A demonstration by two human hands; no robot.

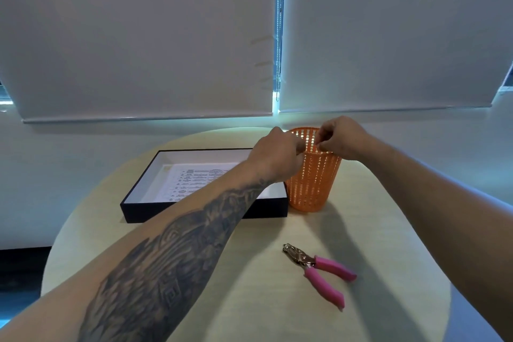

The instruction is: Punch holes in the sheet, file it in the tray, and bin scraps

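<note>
Both hands are up over an orange bin [312, 183] with lots of little holes in its sides. The left hand [277, 155] is at the bin's left edge, and its fingers [298, 148] are curled in close together. The right hand [340, 137] is over the top of the bin, and its fingers [322, 141] are bunched at the tips like a small pinch. The scraps are too tiny to see, so I cannot tell if either hand has any.

The bin stands on a round, pale yellow counter [249, 300]. Just left of the left fingers, beside the bin, is a flat black tray [205, 208] that is white inside. The sheet [191, 180] lies flat in it, with rows of small dark print on it. The left arm crosses over the tray's near right corner.

Well below both sets of fingers, nearer the person, a hole punch [319, 272] with pink handles lies on the counter by itself.

Behind the counter, two big white blinds [138, 36] hang down over the window. A thin line of blue light shows between them.
</note>
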